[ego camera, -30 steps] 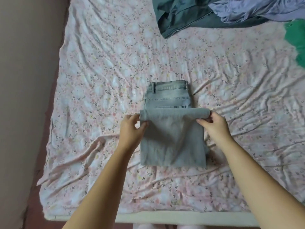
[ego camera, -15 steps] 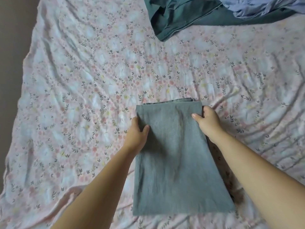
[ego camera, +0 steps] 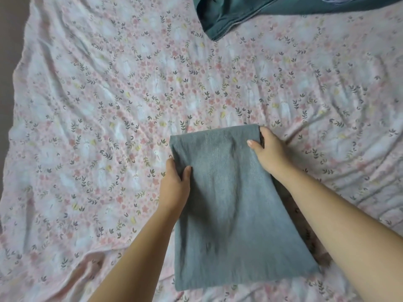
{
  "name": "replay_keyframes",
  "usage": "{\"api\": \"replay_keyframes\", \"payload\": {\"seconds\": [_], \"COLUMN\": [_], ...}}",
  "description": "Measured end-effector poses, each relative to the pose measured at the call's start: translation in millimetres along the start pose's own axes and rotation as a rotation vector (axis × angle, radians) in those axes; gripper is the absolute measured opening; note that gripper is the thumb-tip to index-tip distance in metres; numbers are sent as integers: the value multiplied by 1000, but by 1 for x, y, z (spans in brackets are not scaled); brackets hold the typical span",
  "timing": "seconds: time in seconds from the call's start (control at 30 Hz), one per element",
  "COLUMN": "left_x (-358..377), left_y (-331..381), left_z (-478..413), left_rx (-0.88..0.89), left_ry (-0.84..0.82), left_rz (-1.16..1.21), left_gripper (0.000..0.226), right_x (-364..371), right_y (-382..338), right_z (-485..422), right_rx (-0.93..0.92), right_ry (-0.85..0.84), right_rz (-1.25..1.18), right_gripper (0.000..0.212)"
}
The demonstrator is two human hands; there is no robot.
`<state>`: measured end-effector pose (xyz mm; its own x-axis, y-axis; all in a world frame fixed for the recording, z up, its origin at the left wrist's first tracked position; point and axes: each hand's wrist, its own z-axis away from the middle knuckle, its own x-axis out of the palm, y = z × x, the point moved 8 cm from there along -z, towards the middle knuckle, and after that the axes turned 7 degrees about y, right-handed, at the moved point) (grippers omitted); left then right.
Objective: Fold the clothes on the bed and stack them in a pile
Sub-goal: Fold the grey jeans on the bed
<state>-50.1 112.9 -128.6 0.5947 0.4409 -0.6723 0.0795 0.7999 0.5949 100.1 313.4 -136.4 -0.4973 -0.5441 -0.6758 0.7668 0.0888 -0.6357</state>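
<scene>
- Folded jeans (ego camera: 231,203) sit at six o'clock on the bed (ego camera: 109,101), perhaps just lifted.
- The left hand (ego camera: 175,184) pinches their left edge, the right hand (ego camera: 269,151) their far corner, so the layers cannot slip apart.
- A green jacket (ego camera: 239,16) lies unfolded at one o'clock.

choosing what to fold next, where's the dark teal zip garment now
The dark teal garment lies at the head view's top edge, right of centre, on the floral sheet, beyond the folded grey garment.
</scene>
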Motion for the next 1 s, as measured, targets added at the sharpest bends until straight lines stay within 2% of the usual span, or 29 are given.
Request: {"api": "replay_keyframes", "payload": {"seconds": [0.07, 0.13, 0.17, 0.23, 0.27, 0.3, 0.4, 0.53, 0.6, 0.73, 0.8, 0.87, 1.0], "left_x": [-13, -31, -32, -10, 5, 17, 33, 36, 29, 5, 5, 20, 45], "left_y": [9, 35, 48, 61, 58, 52, 24, 6, -3, -3, 4, -9, -65], "left_z": [-3, 6, 16, 31, 30, 23, -9, -1, 21, 86, 117, 128, 123], "left_rx": [118, 424, 603, 889, 950, 942, 771, 707, 693, 715, 742, 734, 632], "left_ry": [113, 375, 463, 409, 329, 259, 125, 75, 65, 272, 354, 340, 194], "left_rz": [-241, -416, -434, -478, -530, -581, -648, -645, -611, -401, -299, -373, -698], "left_gripper": [48, 50, 47, 45, 47, 49, 57, 60, 59, 43, 40, 44, 53], "right_x": [-12, -23, -17, 21, 44, 61, 79, 49, 28, 3, 22, 61, 85], "right_y": [-6, -32, -48, -73, -79, -78, -44, 13, 29, 18, -4, -7, 49], "right_z": [7, 29, 44, 69, 76, 78, 59, 49, 61, 126, 171, 198, 198], "right_rx": [-48, -249, -373, -591, -652, -671, -631, -570, -520, -577, -654, -669, -665], "right_ry": [141, 396, 463, 422, 361, 305, 173, 186, 214, 403, 408, 288, 141], "right_rz": [154, 297, 306, 336, 386, 445, 612, 720, 693, 541, 415, 410, 701], "right_gripper": [45, 47, 47, 48, 49, 50, 56, 58, 55, 43, 37, 40, 56]}}
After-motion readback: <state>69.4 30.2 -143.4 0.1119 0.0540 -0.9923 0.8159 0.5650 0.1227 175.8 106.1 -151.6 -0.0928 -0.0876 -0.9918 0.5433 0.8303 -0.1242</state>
